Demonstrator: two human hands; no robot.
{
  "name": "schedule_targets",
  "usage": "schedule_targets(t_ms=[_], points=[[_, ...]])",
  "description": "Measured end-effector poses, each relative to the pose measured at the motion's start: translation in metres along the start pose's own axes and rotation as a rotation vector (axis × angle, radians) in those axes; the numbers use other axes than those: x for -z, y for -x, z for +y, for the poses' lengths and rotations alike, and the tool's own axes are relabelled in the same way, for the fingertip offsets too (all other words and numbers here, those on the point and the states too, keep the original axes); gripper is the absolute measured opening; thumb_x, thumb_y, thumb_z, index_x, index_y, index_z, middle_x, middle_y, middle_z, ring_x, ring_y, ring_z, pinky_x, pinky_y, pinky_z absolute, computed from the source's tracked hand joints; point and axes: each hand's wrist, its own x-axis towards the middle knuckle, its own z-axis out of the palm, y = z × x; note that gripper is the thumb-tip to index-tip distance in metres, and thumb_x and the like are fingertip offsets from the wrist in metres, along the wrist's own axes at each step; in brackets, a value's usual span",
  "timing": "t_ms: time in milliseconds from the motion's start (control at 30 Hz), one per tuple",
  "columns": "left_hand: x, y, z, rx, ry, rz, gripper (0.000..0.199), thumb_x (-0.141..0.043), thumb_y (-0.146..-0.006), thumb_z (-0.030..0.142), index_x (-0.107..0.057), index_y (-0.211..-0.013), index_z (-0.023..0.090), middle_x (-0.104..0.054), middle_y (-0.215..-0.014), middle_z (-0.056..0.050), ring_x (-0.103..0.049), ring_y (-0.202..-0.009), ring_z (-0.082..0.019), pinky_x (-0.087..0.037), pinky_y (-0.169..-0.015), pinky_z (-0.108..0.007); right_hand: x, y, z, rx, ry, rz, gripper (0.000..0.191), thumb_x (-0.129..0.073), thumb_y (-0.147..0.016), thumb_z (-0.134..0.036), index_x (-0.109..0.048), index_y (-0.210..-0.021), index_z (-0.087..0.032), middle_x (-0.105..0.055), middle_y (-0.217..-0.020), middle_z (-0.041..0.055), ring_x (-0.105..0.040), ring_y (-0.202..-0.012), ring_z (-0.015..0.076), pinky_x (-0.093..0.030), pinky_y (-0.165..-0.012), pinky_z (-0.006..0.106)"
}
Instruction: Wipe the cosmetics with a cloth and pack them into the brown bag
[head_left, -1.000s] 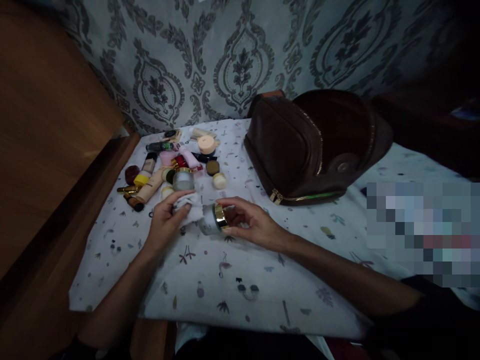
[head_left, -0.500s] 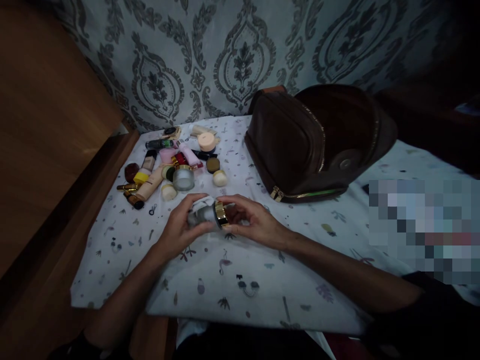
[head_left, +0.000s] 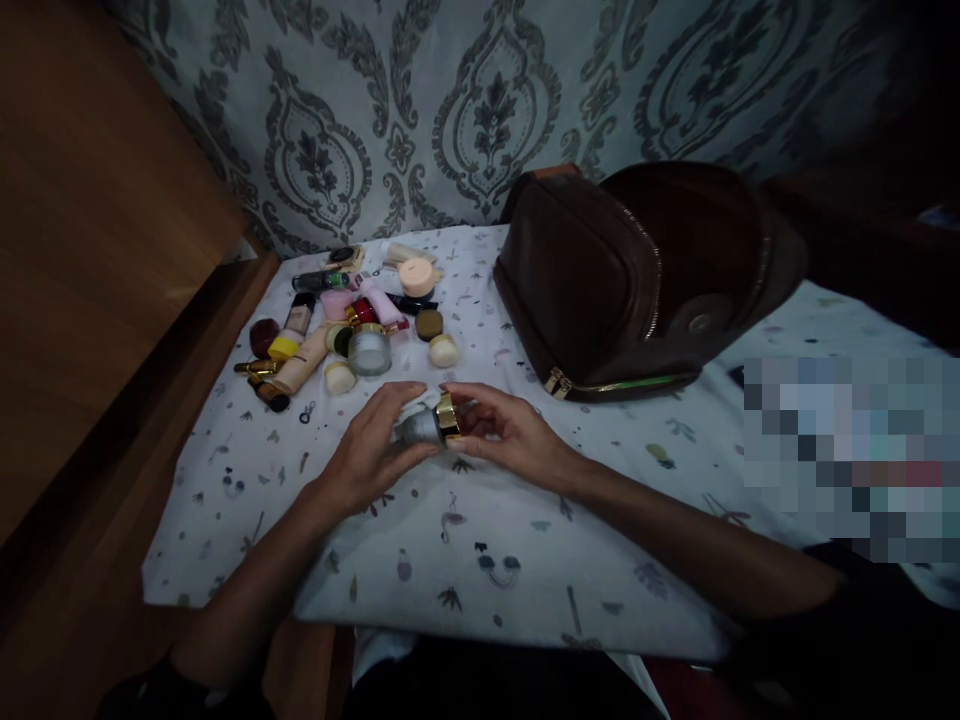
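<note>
- Since a second ago, the left hand (head_left: pixel 375 440) has moved in from the left and closed around the frosted jar (head_left: pixel 421 428); the white tissue it held then is now hard to make out, and I cannot tell whether it is in the palm. The right hand (head_left: pixel 517 435) has hardly shifted.
- The jar lies between the two hands, tipped on its side, its gold lid (head_left: pixel 448 416) toward the right hand. I cannot tell whether it touches the sheet beneath.
- The left hand curls round the body, thumb nearer the wearer, fingers on the far side; the right pinches the lid's rim between thumb and fingertips.
- By its look the jar is glass: stiff, fairly heavy for its bulk, and likely to chip or crack if dropped. Smooth walls and shiny lid may slip under dry fingers.
- The body is the safer hold, with the palm behind it; the lid alone is a poorer one, since it might turn or come off.
- Just beyond the left hand sit a pale-lidded pot (head_left: pixel 340 376) and a second glass jar (head_left: pixel 370 353), easily knocked by its knuckles.
- Past the right hand, farther from the wearer, stands the brown bag (head_left: pixel 570 265), its zip pulls (head_left: pixel 556 383) hard-edged.
- The best room for moving is nearside, over the printed sheet (head_left: pixel 465 590) between the forearms, though its near edge drops off toward the wearer.
</note>
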Motion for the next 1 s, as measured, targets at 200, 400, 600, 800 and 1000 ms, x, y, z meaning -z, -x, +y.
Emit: schedule_targets(t_ms=[200,400,600,800,1000], points=[[-0.003,0.001,-0.002,-0.062,-0.070,-0.043,0.071,-0.072,-0.083,0.039,-0.035,-0.141,0.022,-0.052,-0.134,-0.016,-0.051,-0.127,-0.032,-0.046,-0.104,-0.049,-0.001,0.000,0.003,-0.041,-0.018,0.019,0.062,-0.077,-0.076,-0.038,-0.056,-0.133,-0.024,-0.066,-0.108,0.0059,-0.062,-0.077,0.0138,-0.056,-0.070,0.030],[-0.008,0.002,-0.004,-0.015,-0.124,-0.031,0.072,-0.073,-0.081,0.027,-0.032,-0.140,0.021,-0.049,-0.134,-0.016,-0.050,-0.127,-0.032,-0.046,-0.104,-0.050,0.000,0.002,0.002,0.005,0.015,0.004,0.065,-0.076,-0.077,-0.036,-0.053,-0.137,-0.027,-0.059,-0.116,0.0070,-0.060,-0.079,0.0131,-0.057,-0.072,0.031],[-0.007,0.001,-0.011,0.022,-0.075,0.008,0.074,-0.077,-0.077,0.037,-0.036,-0.137,0.022,-0.053,-0.128,-0.013,-0.055,-0.121,-0.032,-0.051,-0.098,-0.046,-0.001,0.000,0.002,0.078,-0.055,-0.042,0.059,-0.071,-0.082,-0.026,-0.053,-0.137,-0.033,-0.053,-0.120,0.0052,-0.059,-0.083,0.0123,-0.057,-0.079,0.033],[-0.005,0.001,-0.010,0.041,-0.065,-0.003,0.069,-0.075,-0.079,0.035,-0.038,-0.136,0.022,-0.053,-0.129,-0.013,-0.054,-0.122,-0.031,-0.049,-0.100,-0.045,-0.001,0.000,-0.003,0.034,-0.047,-0.010,0.055,-0.073,-0.080,-0.029,-0.056,-0.133,-0.028,-0.059,-0.113,0.0051,-0.057,-0.075,0.0113,-0.056,-0.069,0.028],[-0.004,0.001,-0.007,0.013,-0.037,0.004,0.064,-0.072,-0.083,0.034,-0.038,-0.136,0.022,-0.053,-0.129,-0.013,-0.054,-0.124,-0.030,-0.048,-0.101,-0.044,-0.001,0.000,-0.002,-0.023,-0.046,0.010,0.056,-0.074,-0.079,-0.033,-0.055,-0.132,-0.026,-0.061,-0.105,0.0033,-0.055,-0.067,0.0094,-0.051,-0.061,0.025]])
